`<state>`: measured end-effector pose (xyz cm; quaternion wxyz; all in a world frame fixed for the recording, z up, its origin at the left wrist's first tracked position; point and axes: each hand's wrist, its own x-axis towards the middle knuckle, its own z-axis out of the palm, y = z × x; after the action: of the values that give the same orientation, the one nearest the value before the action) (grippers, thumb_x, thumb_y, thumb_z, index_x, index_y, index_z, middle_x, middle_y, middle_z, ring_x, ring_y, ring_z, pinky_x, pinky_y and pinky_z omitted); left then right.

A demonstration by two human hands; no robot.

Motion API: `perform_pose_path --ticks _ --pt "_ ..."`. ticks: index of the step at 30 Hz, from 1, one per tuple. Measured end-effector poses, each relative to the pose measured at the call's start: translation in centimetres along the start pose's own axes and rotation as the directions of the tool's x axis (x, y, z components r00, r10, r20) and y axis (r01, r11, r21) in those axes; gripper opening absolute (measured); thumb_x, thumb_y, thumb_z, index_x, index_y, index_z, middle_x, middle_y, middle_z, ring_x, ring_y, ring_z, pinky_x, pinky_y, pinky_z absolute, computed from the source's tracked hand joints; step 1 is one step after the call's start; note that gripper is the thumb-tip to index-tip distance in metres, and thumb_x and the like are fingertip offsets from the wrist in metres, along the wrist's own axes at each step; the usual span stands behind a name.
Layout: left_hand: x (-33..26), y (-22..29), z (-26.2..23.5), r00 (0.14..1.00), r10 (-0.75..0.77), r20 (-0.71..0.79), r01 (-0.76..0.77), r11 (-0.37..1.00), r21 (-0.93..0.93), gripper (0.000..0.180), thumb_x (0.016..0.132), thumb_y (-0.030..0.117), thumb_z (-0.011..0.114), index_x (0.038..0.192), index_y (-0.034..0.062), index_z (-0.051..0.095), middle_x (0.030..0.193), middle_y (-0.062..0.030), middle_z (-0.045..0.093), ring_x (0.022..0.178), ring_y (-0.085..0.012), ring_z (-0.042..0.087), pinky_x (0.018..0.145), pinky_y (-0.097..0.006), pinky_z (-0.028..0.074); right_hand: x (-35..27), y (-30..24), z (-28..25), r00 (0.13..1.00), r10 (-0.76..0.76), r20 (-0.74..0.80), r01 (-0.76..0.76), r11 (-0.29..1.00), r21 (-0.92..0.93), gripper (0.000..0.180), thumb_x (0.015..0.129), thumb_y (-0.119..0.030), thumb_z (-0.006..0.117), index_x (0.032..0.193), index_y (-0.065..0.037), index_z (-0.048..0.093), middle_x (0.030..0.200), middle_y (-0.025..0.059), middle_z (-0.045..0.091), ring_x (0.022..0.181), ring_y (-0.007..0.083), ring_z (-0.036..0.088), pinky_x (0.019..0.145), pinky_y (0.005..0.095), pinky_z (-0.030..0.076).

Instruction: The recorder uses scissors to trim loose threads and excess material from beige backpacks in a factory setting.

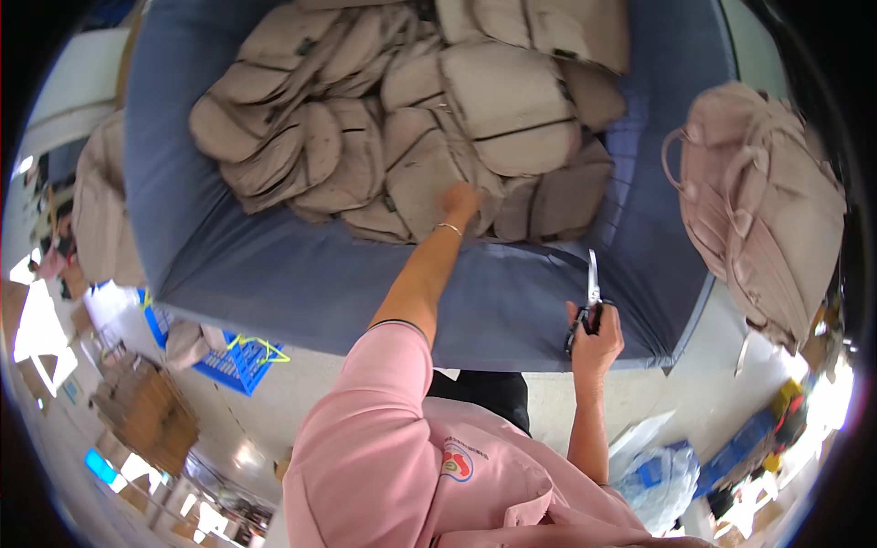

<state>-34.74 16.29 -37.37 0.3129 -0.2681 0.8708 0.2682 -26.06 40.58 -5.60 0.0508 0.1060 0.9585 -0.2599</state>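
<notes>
A pile of beige fabric bag pieces (512, 100), with rounded ends and dark zip lines, lies in a large blue-grey cloth-lined bin (365, 301). My left hand (461, 203), a thin bracelet at its wrist, reaches over the bin's near side. Its fingers are curled in against one beige bag piece (418, 178) near the front of the pile; the fingertips are hidden. At the bin's near right, my right hand (598, 342) is closed round the black handles of a pair of scissors (593, 279). The metal blades point away from me and look nearly together.
A beige backpack (763, 210) with straps and a handle stands right of the bin. Another beige bag (102, 205) is at the left. A blue plastic crate (233, 361) sits on the floor near left, beyond it brown cardboard (151, 406). A clear plastic bag (658, 479) lies near right.
</notes>
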Motion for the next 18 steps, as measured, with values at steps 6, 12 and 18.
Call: perform_pose_path --ticks 6,12,18 --pt "-5.0 -2.2 -6.1 0.976 0.2 -0.085 -0.205 0.977 -0.054 0.03 0.08 0.022 0.059 0.091 -0.0015 0.074 0.098 -0.0248 0.071 0.093 -0.0414 0.069 0.081 -0.05 0.055 -0.3 1.8 0.5 0.982 -0.137 -0.131 0.135 0.991 -0.023 0.034 0.079 -0.017 0.083 0.079 0.001 0.054 0.065 0.0134 0.048 0.055 0.0271 0.041 0.053 0.036 0.04" --pt "-15.3 -4.6 -19.6 0.87 0.356 -0.341 -0.456 0.845 -0.28 0.031 0.074 0.03 0.059 0.07 0.0011 0.071 0.071 -0.0197 0.07 0.075 -0.0319 0.072 0.07 -0.045 0.056 -1.9 -1.8 0.7 0.964 -0.246 -0.101 0.261 0.945 0.195 0.024 0.086 -0.007 0.074 0.081 0.002 0.052 0.067 0.0115 0.055 0.056 0.0184 0.044 0.054 0.0327 0.043" --pt "-31.9 -7.3 -31.8 0.816 0.337 -0.469 -0.575 0.547 -0.608 0.031 0.08 0.026 0.06 0.064 -0.0008 0.065 0.056 -0.0111 0.064 0.057 -0.018 0.069 0.055 -0.035 0.052 -10.7 -15.8 0.2 0.851 -0.512 -0.121 0.517 0.774 0.366 0.055 0.078 -0.011 0.081 0.12 0.005 0.048 0.113 0.0144 0.06 0.096 0.0249 0.057 0.084 0.0344 0.05"
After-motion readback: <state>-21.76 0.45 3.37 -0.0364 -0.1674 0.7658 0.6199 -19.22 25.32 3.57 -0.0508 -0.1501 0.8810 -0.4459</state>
